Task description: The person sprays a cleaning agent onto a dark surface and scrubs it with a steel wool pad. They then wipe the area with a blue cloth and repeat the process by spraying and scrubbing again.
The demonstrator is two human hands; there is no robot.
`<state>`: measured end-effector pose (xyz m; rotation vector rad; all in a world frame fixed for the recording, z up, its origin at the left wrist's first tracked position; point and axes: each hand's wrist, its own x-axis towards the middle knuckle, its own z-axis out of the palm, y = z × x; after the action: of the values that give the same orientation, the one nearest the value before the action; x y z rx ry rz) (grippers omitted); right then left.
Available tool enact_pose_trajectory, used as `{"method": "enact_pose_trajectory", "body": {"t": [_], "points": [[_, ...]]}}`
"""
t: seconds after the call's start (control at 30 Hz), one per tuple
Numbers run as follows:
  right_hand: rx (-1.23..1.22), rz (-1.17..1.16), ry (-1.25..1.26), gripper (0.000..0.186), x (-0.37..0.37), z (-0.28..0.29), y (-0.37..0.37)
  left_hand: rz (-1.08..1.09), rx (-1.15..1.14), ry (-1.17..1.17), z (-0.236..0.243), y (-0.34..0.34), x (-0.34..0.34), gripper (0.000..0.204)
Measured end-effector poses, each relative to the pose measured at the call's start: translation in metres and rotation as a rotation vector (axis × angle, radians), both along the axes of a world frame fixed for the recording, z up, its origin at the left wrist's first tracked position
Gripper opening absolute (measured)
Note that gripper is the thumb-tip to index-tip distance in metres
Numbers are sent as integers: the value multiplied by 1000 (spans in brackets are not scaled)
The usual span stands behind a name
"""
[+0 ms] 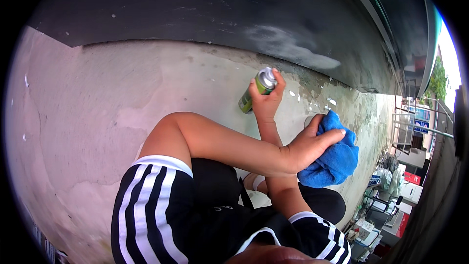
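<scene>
My left arm reaches across to the right, over my right forearm. A bunched blue cloth [337, 156] is gripped in my left hand [315, 146], its thumb pressed on top. Beyond the crossing, my right hand [267, 101] is wrapped round a green spray can [261, 88] with a silver top, held tilted above the floor. Ahead of both hands stands a large dark panel [195, 14], with a whitish smear [288, 46] low on its right part. Neither the cloth nor the can touches the panel.
White flecks lie on the worn concrete floor [122, 78] along the panel's base. My knees are bent beneath my arms. At the far right are piled boxes, plastic bags [393, 178] and a metal rack [404, 127].
</scene>
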<state>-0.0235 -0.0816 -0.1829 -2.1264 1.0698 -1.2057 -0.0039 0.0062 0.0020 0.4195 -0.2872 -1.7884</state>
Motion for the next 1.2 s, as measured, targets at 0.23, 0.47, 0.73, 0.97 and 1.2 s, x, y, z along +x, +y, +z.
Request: {"method": "enact_pose_trajectory", "body": {"t": [0.23, 0.47, 0.73, 0.97, 1.2], "points": [[-77, 159, 86, 62, 22, 7, 7, -10, -22, -15, 1, -2, 0, 69], [18, 217, 190, 58, 16, -13, 15, -23, -4, -4, 2, -2, -5, 66], [19, 340, 123, 62, 55, -2, 40, 47, 51, 69, 8, -1, -9, 59], [49, 450, 117, 60, 89, 2, 52, 36, 39, 11, 6, 2, 0, 68], [60, -85, -35, 78, 28, -29, 8, 41, 49, -16, 6, 1, -3, 68]]}}
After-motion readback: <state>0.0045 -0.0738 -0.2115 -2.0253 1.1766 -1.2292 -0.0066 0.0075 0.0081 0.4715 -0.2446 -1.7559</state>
